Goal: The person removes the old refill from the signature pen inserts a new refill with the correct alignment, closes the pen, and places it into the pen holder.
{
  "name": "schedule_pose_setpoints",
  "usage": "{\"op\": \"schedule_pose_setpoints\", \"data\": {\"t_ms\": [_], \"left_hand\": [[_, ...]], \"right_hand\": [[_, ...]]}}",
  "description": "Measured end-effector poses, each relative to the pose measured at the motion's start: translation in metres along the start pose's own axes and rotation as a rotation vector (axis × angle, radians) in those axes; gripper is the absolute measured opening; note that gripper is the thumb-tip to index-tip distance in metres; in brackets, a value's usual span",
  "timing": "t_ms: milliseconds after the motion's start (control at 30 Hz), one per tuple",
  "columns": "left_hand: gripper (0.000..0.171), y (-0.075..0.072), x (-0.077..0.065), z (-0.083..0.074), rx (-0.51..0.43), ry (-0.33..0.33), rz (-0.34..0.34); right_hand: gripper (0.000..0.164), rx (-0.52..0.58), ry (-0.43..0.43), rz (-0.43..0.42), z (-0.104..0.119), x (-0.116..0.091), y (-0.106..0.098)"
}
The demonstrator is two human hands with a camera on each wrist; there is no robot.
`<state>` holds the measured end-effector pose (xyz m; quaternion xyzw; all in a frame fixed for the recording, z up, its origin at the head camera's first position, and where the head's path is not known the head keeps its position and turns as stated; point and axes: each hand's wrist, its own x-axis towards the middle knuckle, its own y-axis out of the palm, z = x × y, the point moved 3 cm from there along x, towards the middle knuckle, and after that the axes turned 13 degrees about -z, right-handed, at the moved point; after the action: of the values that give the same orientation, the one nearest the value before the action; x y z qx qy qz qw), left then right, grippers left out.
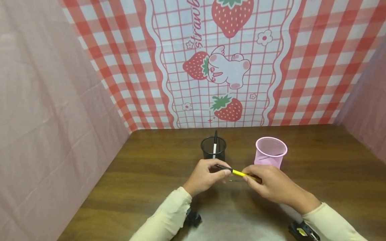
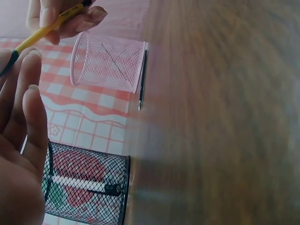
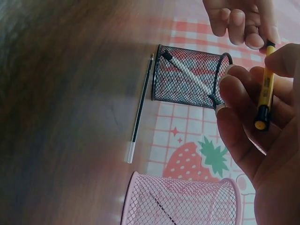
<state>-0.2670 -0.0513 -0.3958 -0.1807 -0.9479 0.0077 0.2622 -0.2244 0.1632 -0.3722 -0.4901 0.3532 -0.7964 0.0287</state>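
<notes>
A yellow pen with black ends [image 1: 239, 172] is held between both hands, above the table. My left hand [image 1: 202, 176] pinches its black end between thumb and fingers. My right hand [image 1: 271, 184] grips the yellow barrel near the other end, which shows a yellow tip face in the right wrist view. Below the hands a thin dark ink refill [image 3: 141, 105] with a clear end lies on the table. Behind the left hand stands a black mesh pen cup [image 1: 206, 154] with a white pen [image 1: 214, 150] with black ends in it.
To the right of it stands a pink mesh pen cup [image 1: 268, 162] with a thin dark stick [image 2: 111, 58] leaning inside. The brown wooden table [image 1: 144, 167] ends at a strawberry-print checked cloth [image 1: 144, 83] behind. Pink cloth [image 1: 54, 100] hangs at the sides.
</notes>
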Motion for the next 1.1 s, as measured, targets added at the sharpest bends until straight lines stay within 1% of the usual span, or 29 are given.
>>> {"op": "schedule_pose_setpoints", "data": {"t_ms": [133, 300, 467, 700, 800, 900, 1100], "left_hand": [[0.015, 0.002, 0.000, 0.000, -0.016, -0.017, -0.034], [0.018, 0.004, 0.000, -0.001, -0.030, -0.013, -0.072], [0.018, 0.007, -0.001, -0.003, -0.041, -0.014, -0.089], [0.022, 0.011, -0.003, -0.003, -0.035, -0.041, -0.108], [0.021, 0.013, -0.003, -0.003, -0.025, -0.038, -0.109], [0.019, 0.013, -0.003, -0.004, -0.009, -0.034, -0.104], [0.018, 0.014, -0.002, -0.003, 0.022, -0.028, -0.076]], "right_hand": [[0.023, -0.010, -0.017, -0.012, -0.001, -0.001, 0.001], [0.024, -0.030, -0.016, -0.009, -0.001, -0.001, 0.001], [0.025, -0.046, -0.011, -0.005, 0.001, -0.001, 0.001], [0.027, -0.015, 0.006, 0.005, 0.002, -0.003, 0.004], [0.028, -0.005, -0.002, 0.003, 0.003, -0.003, 0.004], [0.025, -0.003, 0.001, 0.019, 0.004, -0.002, 0.004], [0.022, -0.015, 0.014, 0.048, 0.004, -0.003, 0.005]]}}
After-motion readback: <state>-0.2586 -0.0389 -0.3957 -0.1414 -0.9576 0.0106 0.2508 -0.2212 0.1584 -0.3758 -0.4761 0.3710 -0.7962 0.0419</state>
